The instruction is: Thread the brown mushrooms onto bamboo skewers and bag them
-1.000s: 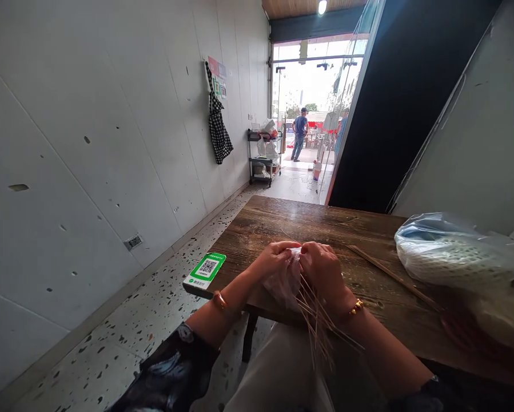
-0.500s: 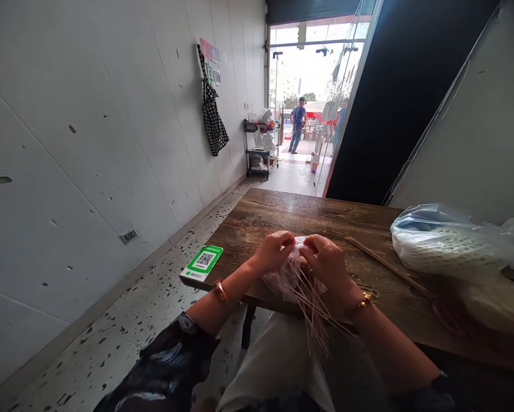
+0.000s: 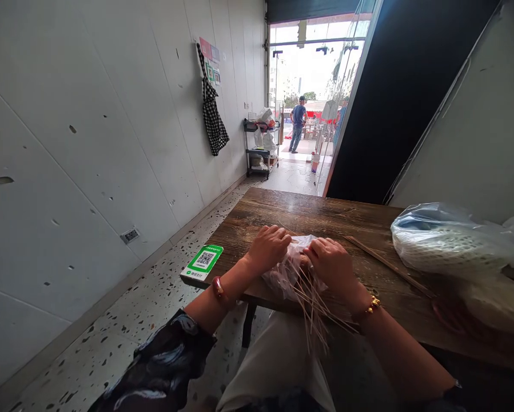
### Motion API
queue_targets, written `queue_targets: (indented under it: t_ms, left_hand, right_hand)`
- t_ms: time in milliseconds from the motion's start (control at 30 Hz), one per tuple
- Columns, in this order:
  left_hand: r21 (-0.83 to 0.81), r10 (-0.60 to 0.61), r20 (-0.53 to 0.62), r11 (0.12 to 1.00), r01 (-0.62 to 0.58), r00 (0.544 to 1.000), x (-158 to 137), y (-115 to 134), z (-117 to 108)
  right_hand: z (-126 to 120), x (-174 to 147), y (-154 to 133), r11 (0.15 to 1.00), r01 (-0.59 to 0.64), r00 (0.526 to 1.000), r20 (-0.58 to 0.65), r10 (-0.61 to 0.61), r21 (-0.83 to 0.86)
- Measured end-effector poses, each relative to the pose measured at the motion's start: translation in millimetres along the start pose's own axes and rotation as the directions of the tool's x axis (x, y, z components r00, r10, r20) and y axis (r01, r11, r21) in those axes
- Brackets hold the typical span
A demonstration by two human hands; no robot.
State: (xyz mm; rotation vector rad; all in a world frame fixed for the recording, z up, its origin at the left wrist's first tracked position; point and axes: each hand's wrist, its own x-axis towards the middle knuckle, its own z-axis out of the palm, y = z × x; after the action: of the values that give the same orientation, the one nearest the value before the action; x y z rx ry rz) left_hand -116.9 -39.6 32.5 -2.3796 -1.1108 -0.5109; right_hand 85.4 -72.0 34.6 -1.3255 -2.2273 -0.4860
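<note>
On the near edge of the table, a thin translucent plastic bag [image 3: 285,280] lies crumpled between my hands. My left hand [image 3: 269,249] is closed, fingers curled, at the bag's upper left edge. From the right, my right hand [image 3: 331,262] pinches the bag's top, its fingertips facing the left ones. Thin pale sticks [image 3: 311,312] fan out below the bag over the table edge towards my lap. A small brownish piece [image 3: 303,261] shows by the right fingertips; its kind is unclear. My palms hide part of the bag.
Long brown sticks [image 3: 383,260] lie right of my hands. Beyond them sits a large clear plastic bag [image 3: 449,240] with pale netted contents. A green QR code card [image 3: 203,262] is on the table's left corner. A cart [image 3: 261,149] and a person [image 3: 298,123] are near the doorway.
My hands have moved slightly apart, the left one shifting a little left and the right one a little right and down. Both stay at the plastic bag.
</note>
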Motion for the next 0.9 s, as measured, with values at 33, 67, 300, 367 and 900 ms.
queue_targets:
  t_ms: [33, 67, 300, 367, 900]
  left_hand:
    - [0.011, -0.011, 0.013, 1.0, 0.011, 1.0, -2.2, -2.2, 1.6]
    - [0.016, -0.022, 0.031, 1.0, 0.021, 0.999, -4.9, -4.5, 3.5]
    - [-0.05, -0.12, 0.189, 0.99, 0.132, 0.975, -26.7, -11.6, 20.4]
    - [-0.064, -0.178, 0.241, 0.978, 0.198, 0.954, -27.9, -10.8, 23.3]
    - [-0.103, -0.217, 0.291, 0.961, 0.256, 0.932, -20.8, -20.9, 31.0]
  right_hand:
    - [-0.4, -3.1, 2.2, 0.999, 0.019, 1.0, 0.02, -0.019, -0.029]
    - [-0.4, -7.1, 4.7, 0.998, 0.032, 0.999, 0.042, -0.03, -0.047]
    - [6.7, -42.2, 17.2, 0.996, 0.054, 0.987, 0.15, -0.065, 0.076]
    - [6.3, -43.4, 16.9, 0.984, 0.022, 0.987, 0.151, -0.049, 0.176]
    - [18.8, 34.5, -12.7, 0.267, -0.536, 0.844, 0.507, 0.176, 0.801]
